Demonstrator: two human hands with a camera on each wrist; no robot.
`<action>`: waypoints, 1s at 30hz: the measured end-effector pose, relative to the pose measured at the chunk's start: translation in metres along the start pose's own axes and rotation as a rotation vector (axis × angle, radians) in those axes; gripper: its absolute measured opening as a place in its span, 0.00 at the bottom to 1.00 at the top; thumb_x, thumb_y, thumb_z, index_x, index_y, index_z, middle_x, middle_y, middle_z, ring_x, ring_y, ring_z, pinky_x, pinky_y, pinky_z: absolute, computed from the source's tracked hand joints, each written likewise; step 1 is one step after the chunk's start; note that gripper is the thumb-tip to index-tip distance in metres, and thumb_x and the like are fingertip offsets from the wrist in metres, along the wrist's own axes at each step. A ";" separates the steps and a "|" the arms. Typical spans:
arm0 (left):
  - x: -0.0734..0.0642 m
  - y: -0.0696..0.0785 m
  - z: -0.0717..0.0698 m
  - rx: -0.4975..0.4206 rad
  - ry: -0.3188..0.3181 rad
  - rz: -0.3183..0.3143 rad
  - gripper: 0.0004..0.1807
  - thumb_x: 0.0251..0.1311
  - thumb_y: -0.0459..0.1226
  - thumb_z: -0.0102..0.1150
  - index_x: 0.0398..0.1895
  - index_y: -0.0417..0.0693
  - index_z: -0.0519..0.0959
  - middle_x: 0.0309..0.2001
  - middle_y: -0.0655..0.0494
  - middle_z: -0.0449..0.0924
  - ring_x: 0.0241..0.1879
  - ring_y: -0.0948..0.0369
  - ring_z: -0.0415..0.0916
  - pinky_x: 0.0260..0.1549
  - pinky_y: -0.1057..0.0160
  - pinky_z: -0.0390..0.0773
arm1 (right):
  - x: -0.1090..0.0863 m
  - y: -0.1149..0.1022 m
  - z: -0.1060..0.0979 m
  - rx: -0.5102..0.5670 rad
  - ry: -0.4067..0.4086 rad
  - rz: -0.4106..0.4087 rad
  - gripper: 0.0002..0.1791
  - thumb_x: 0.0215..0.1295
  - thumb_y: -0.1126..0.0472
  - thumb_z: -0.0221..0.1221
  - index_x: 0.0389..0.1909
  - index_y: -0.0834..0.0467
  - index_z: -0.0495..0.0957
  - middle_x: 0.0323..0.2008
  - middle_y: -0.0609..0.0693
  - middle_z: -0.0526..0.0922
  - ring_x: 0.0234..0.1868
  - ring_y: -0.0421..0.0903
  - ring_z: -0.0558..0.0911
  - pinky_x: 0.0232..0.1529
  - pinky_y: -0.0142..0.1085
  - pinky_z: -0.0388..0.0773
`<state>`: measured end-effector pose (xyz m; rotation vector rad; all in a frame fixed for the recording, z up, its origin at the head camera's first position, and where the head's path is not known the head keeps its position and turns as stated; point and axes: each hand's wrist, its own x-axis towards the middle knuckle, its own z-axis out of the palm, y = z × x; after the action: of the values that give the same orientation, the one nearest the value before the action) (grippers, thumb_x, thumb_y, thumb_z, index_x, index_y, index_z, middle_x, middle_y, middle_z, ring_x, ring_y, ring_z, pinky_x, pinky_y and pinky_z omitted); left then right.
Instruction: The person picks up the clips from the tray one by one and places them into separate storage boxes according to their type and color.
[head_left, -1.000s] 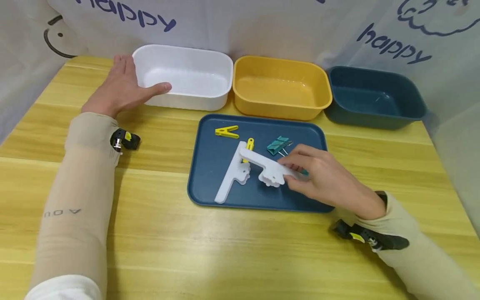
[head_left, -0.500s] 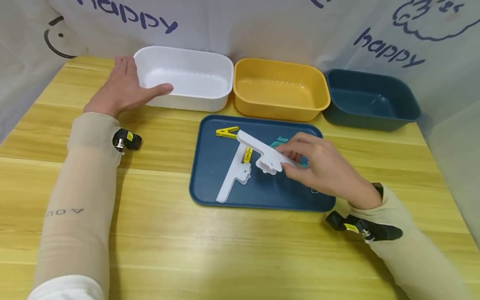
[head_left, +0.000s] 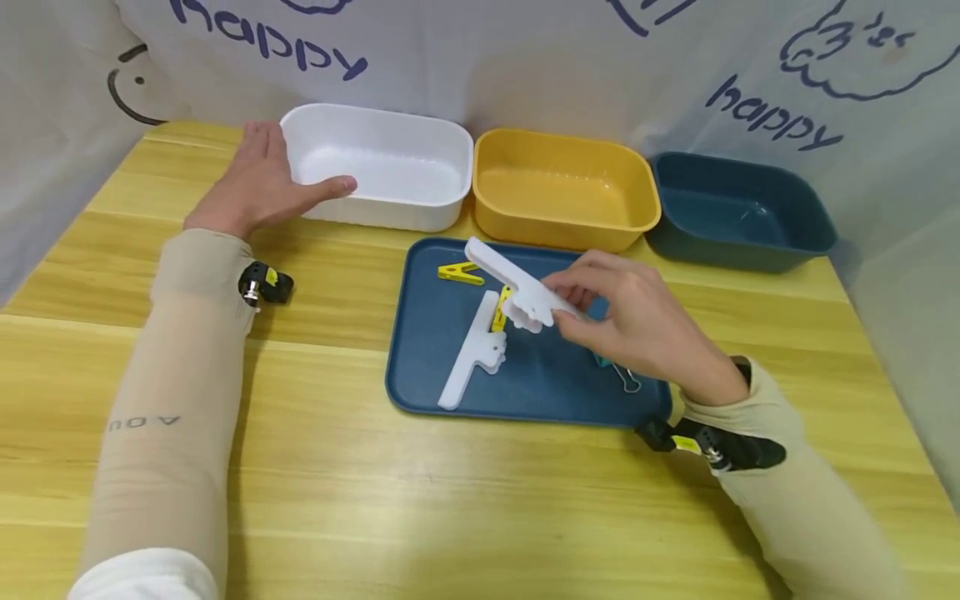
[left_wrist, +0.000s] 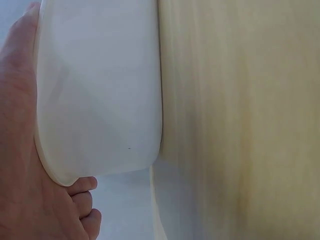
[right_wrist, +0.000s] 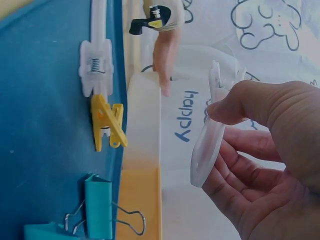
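Observation:
My right hand (head_left: 626,312) pinches a white bag clip (head_left: 517,283) between thumb and fingers, above a blue tray (head_left: 420,375). In the right wrist view the bag clip (right_wrist: 205,155) is seen nearly edge-on. A second white bag clip (head_left: 474,354) lies on the tray, touching a yellow clothespin (head_left: 500,312). Another yellow clothespin (head_left: 459,272) lies near the tray's back left. Teal binder clips (right_wrist: 99,207) are mostly hidden under my right hand in the head view. My left hand (head_left: 258,183) rests against the left end of a white bin (head_left: 390,214), fingers extended, thumb over its front rim.
A yellow bin (head_left: 558,227) stands beside the white one, with a dark blue bin (head_left: 738,250) to its right. All three line the back of the wooden table (head_left: 360,500). A white cloth (head_left: 525,67) with drawings hangs behind them.
My right hand has raised the bag clip off the tray, moving it up and slightly left. My left hand stays at the white bin. The head view has shifted slightly.

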<state>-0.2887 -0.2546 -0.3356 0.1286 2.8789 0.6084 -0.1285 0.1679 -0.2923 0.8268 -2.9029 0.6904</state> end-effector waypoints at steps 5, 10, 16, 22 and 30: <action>0.002 0.000 0.002 -0.005 -0.001 0.010 0.73 0.57 0.79 0.45 0.80 0.38 0.20 0.81 0.40 0.13 0.82 0.42 0.12 0.84 0.39 0.31 | 0.005 -0.003 -0.001 0.027 0.010 0.016 0.14 0.66 0.61 0.66 0.52 0.54 0.88 0.40 0.48 0.86 0.36 0.41 0.81 0.32 0.33 0.79; 0.001 -0.002 0.002 -0.012 0.008 0.008 0.73 0.57 0.79 0.46 0.80 0.39 0.20 0.81 0.40 0.13 0.82 0.43 0.12 0.84 0.39 0.31 | 0.011 -0.007 -0.002 0.033 0.014 0.023 0.15 0.66 0.61 0.66 0.52 0.54 0.88 0.41 0.49 0.86 0.37 0.43 0.82 0.34 0.34 0.80; -0.001 -0.002 -0.001 -0.014 0.012 0.009 0.73 0.57 0.79 0.45 0.80 0.39 0.20 0.82 0.41 0.13 0.83 0.44 0.13 0.84 0.39 0.31 | 0.020 -0.009 -0.004 0.030 0.032 0.004 0.15 0.66 0.61 0.67 0.53 0.55 0.88 0.40 0.50 0.87 0.37 0.44 0.82 0.37 0.36 0.81; 0.001 0.000 -0.001 -0.015 0.022 0.013 0.73 0.57 0.79 0.45 0.81 0.40 0.21 0.82 0.42 0.14 0.83 0.45 0.13 0.84 0.40 0.31 | 0.026 -0.008 -0.003 0.029 0.056 -0.006 0.14 0.65 0.62 0.68 0.51 0.57 0.88 0.39 0.52 0.86 0.36 0.44 0.82 0.39 0.36 0.83; -0.002 -0.002 0.000 -0.005 0.028 0.005 0.73 0.57 0.79 0.44 0.80 0.38 0.20 0.81 0.41 0.13 0.83 0.44 0.13 0.84 0.40 0.30 | 0.039 -0.009 -0.002 0.018 0.062 0.044 0.15 0.65 0.62 0.66 0.52 0.58 0.87 0.40 0.53 0.85 0.38 0.46 0.81 0.41 0.36 0.82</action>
<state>-0.2872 -0.2570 -0.3358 0.1280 2.9045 0.6229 -0.1578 0.1427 -0.2802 0.7318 -2.8717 0.7336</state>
